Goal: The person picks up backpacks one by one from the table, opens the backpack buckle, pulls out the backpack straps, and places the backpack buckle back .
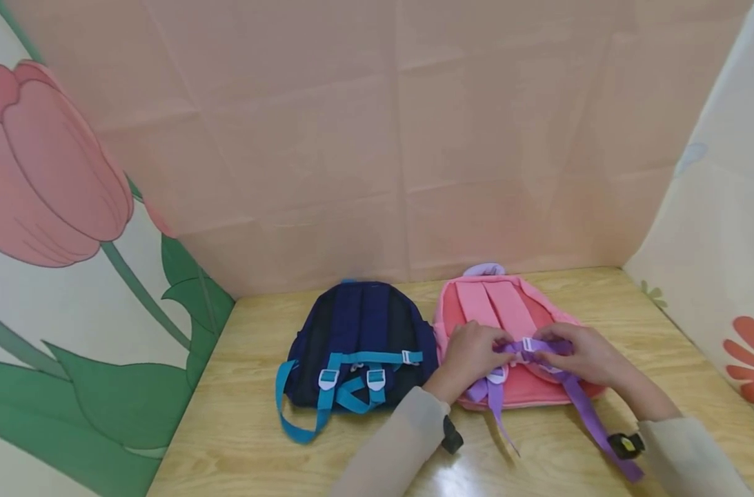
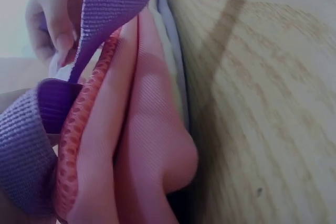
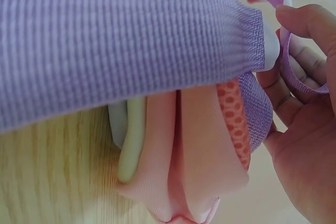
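A pink backpack (image 1: 507, 304) lies on the table, its strap side up. Across its lower half runs a purple strap (image 1: 557, 348) with a white buckle (image 1: 527, 344). My left hand (image 1: 474, 353) pinches this strap left of the buckle. On the other side my right hand (image 1: 580, 353) pinches it close to the buckle. In the right wrist view, the right hand (image 3: 310, 72) has a loop of purple webbing (image 3: 294, 77) in its curled fingers. Loose purple strap ends hang over the bag's lower edge.
A navy backpack (image 1: 359, 317) with turquoise straps (image 1: 296, 431) lies just left of the pink one. Both rest on a wood-grain table (image 1: 240, 414). A pinkish sheet (image 1: 352, 152) rises behind, with flower-printed panels (image 1: 72, 297) at the sides.
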`<action>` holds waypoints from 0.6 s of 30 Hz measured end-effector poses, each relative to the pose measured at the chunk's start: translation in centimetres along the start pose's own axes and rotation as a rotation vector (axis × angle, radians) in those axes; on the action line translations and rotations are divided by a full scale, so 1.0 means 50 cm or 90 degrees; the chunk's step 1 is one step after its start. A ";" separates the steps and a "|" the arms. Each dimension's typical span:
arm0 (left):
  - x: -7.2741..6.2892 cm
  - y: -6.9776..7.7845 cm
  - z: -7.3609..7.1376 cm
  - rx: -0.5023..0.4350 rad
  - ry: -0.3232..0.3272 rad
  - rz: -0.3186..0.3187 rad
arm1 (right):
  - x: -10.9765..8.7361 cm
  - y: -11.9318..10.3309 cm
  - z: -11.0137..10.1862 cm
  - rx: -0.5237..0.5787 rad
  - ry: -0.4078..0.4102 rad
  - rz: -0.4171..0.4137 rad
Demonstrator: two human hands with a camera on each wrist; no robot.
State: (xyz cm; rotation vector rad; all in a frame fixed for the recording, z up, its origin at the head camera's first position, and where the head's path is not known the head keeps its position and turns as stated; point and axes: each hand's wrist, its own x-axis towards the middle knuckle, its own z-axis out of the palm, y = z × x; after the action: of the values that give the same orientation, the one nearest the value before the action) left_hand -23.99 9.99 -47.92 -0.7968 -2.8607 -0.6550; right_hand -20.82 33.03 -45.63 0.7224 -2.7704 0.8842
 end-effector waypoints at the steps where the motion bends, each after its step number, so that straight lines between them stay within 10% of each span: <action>1: -0.001 -0.001 0.000 -0.002 0.003 0.002 | 0.000 0.000 -0.001 -0.001 -0.004 0.005; 18: -0.007 -0.006 -0.002 -0.057 -0.008 -0.026 | -0.009 0.008 -0.010 0.013 0.004 -0.007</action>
State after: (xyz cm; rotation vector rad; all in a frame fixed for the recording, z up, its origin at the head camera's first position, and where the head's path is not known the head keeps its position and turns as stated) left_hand -23.87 9.55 -48.02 -0.7585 -2.8836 -0.7911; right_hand -20.61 33.77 -45.54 0.7364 -2.7532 0.9118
